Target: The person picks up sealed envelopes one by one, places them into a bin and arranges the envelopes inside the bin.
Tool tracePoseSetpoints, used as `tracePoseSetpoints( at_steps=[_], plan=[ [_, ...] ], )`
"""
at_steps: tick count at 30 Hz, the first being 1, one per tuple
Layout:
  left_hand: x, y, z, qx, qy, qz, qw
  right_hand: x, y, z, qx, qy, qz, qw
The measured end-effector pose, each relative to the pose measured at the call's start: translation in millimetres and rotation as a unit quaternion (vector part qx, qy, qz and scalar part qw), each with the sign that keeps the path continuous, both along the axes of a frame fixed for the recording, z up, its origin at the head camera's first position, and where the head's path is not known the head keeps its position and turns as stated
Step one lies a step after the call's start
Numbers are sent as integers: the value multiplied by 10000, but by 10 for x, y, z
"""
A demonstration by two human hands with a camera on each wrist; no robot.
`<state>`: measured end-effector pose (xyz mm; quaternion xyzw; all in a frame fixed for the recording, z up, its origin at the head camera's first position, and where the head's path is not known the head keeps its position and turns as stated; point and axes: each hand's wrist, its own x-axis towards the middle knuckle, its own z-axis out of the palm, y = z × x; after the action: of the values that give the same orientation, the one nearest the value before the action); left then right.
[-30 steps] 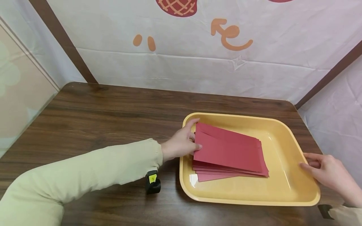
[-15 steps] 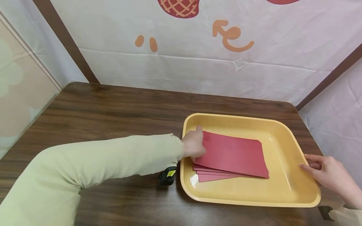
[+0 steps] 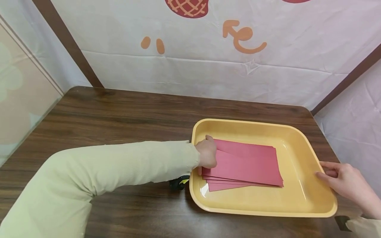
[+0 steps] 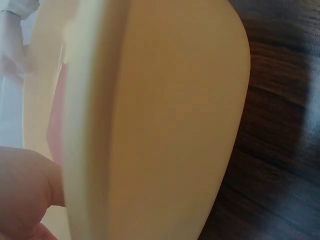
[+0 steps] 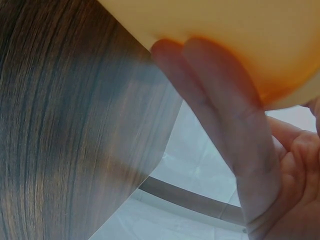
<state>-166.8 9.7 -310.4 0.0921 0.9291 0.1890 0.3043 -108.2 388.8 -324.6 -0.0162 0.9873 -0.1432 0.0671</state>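
Several red envelopes lie fanned in a loose stack inside a yellow plastic tray. At the stack's left end, my left hand reaches over the tray's wall and holds the envelopes' edge, its back hiding most of the fingers. The left wrist view shows that hand behind the tray's wall, with a sliver of red paper beyond. My right hand grips the tray's right rim, thumb inside. In the right wrist view its fingers press against the tray's outer wall.
The tray stands on the right part of a dark wood-grain table. A pale printed cloth hangs behind the table's far edge. A black strap with a yellow label sits under the left sleeve.
My left hand has moved right and down, lowering the raised left end of the upper envelopes onto the stack. A flap line shows again on the top envelope. The right hand stays put.
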Motion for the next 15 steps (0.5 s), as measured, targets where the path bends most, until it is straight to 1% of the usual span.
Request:
tracePoseSetpoints(
  at_steps=[6, 9, 11, 13, 15],
  plan=[
    [-12, -7, -5, -88, -14, -85, 9999, -10, -12, 1, 2, -54, 24, 10000],
    [-8, -13, -1, -115, 115, -217, 9996, -12, -12, 2, -10, -89, -6, 10000],
    [0, -16, -1, -10, 223, -197, 9996, -12, -9, 1, -28, -47, -9, 10000],
    [15, -18, 7, 202, 301, -64, 9993, -6, -4, -2, -41, -12, -10, 10000],
    [40, -26, 22, 535, 311, 142, 9980, 1, 3, -7, -49, 93, -2, 9999]
  ],
)
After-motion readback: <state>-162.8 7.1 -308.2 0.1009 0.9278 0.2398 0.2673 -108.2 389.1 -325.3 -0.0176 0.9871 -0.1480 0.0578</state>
